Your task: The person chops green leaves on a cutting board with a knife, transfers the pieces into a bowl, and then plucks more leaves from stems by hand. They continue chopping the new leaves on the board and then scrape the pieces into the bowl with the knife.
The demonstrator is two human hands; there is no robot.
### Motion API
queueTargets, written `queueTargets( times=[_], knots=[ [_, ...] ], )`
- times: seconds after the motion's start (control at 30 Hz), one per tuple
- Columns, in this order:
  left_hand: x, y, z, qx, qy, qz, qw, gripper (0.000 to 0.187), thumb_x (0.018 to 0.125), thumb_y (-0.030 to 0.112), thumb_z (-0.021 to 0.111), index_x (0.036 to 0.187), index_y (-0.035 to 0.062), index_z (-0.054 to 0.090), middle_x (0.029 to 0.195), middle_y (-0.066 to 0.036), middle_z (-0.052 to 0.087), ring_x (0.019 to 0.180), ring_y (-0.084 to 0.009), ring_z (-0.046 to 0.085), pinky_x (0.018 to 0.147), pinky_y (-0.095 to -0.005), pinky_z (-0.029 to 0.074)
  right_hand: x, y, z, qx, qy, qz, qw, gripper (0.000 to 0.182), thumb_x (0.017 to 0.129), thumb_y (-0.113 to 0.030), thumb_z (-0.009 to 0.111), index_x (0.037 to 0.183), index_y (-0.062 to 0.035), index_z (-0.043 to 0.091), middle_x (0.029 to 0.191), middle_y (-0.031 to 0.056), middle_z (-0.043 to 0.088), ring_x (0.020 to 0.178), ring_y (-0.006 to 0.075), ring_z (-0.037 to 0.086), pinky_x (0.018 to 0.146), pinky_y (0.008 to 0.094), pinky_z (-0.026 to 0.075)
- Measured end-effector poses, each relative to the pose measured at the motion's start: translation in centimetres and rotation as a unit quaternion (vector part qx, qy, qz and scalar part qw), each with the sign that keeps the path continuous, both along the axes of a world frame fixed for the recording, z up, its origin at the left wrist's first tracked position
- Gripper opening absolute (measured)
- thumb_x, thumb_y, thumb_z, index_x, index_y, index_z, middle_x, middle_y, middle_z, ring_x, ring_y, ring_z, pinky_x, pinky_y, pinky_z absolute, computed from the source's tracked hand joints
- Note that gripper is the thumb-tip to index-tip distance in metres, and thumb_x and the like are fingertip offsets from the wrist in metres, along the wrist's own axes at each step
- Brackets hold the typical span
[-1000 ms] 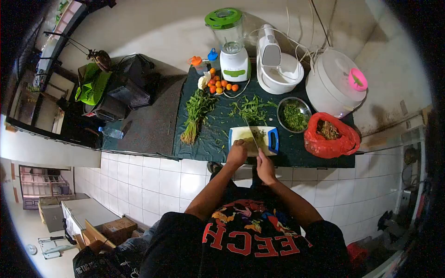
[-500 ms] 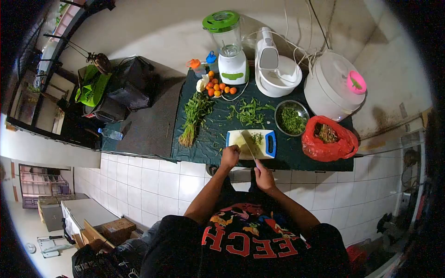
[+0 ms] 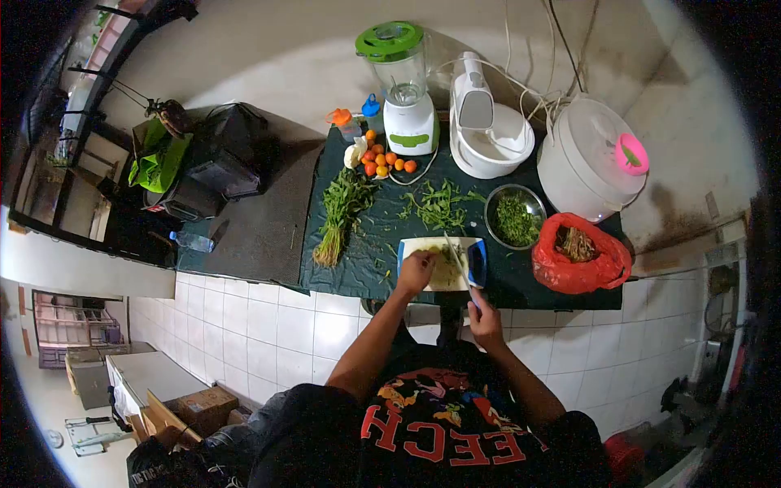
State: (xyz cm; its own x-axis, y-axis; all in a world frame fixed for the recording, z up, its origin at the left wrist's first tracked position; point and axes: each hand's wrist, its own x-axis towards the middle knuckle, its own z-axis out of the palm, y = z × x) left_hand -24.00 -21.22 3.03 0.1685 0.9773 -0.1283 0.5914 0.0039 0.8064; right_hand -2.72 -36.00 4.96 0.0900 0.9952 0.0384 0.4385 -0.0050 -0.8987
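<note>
Both arms (image 3: 366, 337) extend forward, the right hand (image 3: 486, 323) wrapped around a long metal knife (image 3: 456, 259), the left hand (image 3: 417, 272) curled over a white, blue-ended rectangular board (image 3: 416, 245), its hold unclear from here.

The chopping board (image 3: 444, 281) is white and blue, the bag (image 3: 568, 273) red.

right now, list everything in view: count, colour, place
Cutting board: one, white and blue, front middle
Knife: one, silver, over board
Leafy bunch: one, green, left of board
Loose leaves: several, green, behind board
Metal bowl: one, silver, right of leaves
Bag: one, red, right front
Blender: one, white and green, back middle
Round produce: about ten, orange, near blender
Capped bottles: two, orange and blue tops, by blender
Mixer: one, white, beside blender
Lidded container: one, white, beside mixer
Bottle: one, clear, far left
Left hand: one, bare, over board
Right hand: one, bare, gripping knife
</note>
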Motion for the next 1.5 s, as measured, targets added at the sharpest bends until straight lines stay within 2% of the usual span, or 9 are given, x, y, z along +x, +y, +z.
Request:
queueTargets(
  times=[0.23,0.37,0.43,0.67,1.07,1.27,1.37,1.47,1.5],
  knots=[
    [1.8,6.6,-1.0,0.140,0.022,-0.047,0.989,0.028,0.090,0.011,0.060,0.113,0.0040,0.074,0.107,-0.023,0.069,0.099,-0.0412,0.067,0.087,-0.0475,0.055,1.7,1.8,-0.3,0.005,-0.124,-0.034,0.992,0.039,0.100,-0.014,0.061,0.138,-0.0034,0.061,0.113,0.0259,0.069,0.099,0.0438,0.067,0.084,0.0461,0.053],
    [4.5,9.1,0.3,0.093,0.151,-0.135,0.975,0.036,0.089,0.008,0.059,0.123,0.0103,0.071,0.128,-0.019,0.065,0.117,-0.0402,0.062,0.100,-0.0475,0.052,1.2,1.9,-2.0,-0.031,-0.165,-0.027,0.985,0.051,0.102,-0.019,0.057,0.148,-0.0008,0.048,0.117,0.0264,0.066,0.106,0.0429,0.063,0.086,0.0497,0.053],
    [5.3,10.5,0.9,0.164,0.221,-0.217,0.937,0.042,0.088,0.007,0.058,0.128,0.0135,0.069,0.134,-0.015,0.063,0.126,-0.0369,0.058,0.105,-0.0447,0.050,0.5,1.6,-2.7,-0.020,-0.177,-0.031,0.983,0.054,0.101,-0.015,0.057,0.151,-0.0024,0.044,0.113,0.0263,0.064,0.102,0.0422,0.063,0.086,0.0495,0.051],
    [6.1,13.1,-2.2,0.128,0.264,-0.245,0.924,0.028,0.092,0.009,0.054,0.115,0.0103,0.070,0.132,-0.014,0.062,0.122,-0.0332,0.060,0.103,-0.0442,0.052,-0.9,1.5,-2.3,-0.029,-0.175,-0.041,0.983,0.067,0.097,-0.007,0.057,0.159,-0.0044,0.030,0.118,0.0278,0.056,0.103,0.0437,0.059,0.088,0.0497,0.049],
    [4.4,13.3,-2.1,0.178,0.278,-0.258,0.908,0.031,0.090,0.007,0.055,0.118,0.0076,0.067,0.129,-0.012,0.063,0.121,-0.0344,0.059,0.106,-0.0428,0.050,0.0,2.9,-3.8,-0.039,-0.215,-0.017,0.976,0.063,0.099,-0.009,0.053,0.156,0.0015,0.031,0.134,0.0350,0.051,0.120,0.0506,0.052,0.105,0.0549,0.043],
    [3.3,13.2,-0.2,0.125,0.199,-0.190,0.953,0.025,0.092,0.011,0.056,0.112,0.0086,0.071,0.116,-0.017,0.067,0.115,-0.0355,0.062,0.100,-0.0452,0.051,1.1,4.8,-0.6,-0.117,-0.378,0.080,0.915,0.050,0.099,-0.024,0.057,0.144,-0.0051,0.050,0.117,0.0255,0.062,0.108,0.0428,0.062,0.087,0.0530,0.053],
    [2.3,13.8,-1.5,0.162,0.073,-0.166,0.970,0.023,0.092,0.011,0.059,0.110,0.0074,0.073,0.108,-0.020,0.069,0.106,-0.0373,0.066,0.093,-0.0456,0.053,0.9,5.7,-0.5,-0.053,-0.432,0.061,0.898,0.039,0.097,-0.028,0.058,0.131,-0.0098,0.061,0.107,0.0179,0.065,0.098,0.0395,0.065,0.079,0.0509,0.053],
    [1.9,13.1,-1.5,0.130,-0.011,-0.080,0.988,0.018,0.094,0.011,0.063,0.107,0.0042,0.074,0.097,-0.015,0.073,0.090,-0.0305,0.071,0.082,-0.0416,0.056,1.1,8.6,1.4,-0.010,-0.376,0.079,0.923,0.027,0.096,-0.025,0.060,0.116,-0.0098,0.070,0.106,0.0162,0.066,0.095,0.0388,0.066,0.078,0.0507,0.054],
    [1.7,13.0,-2.1,0.039,-0.116,-0.029,0.992,0.015,0.095,0.012,0.065,0.105,0.0039,0.073,0.095,-0.011,0.073,0.085,-0.0247,0.070,0.077,-0.0381,0.055,0.9,9.9,1.5,-0.011,-0.378,0.079,0.922,0.027,0.096,-0.025,0.060,0.116,-0.0098,0.070,0.106,0.0162,0.066,0.095,0.0388,0.066,0.078,0.0507,0.054]
  ],
)
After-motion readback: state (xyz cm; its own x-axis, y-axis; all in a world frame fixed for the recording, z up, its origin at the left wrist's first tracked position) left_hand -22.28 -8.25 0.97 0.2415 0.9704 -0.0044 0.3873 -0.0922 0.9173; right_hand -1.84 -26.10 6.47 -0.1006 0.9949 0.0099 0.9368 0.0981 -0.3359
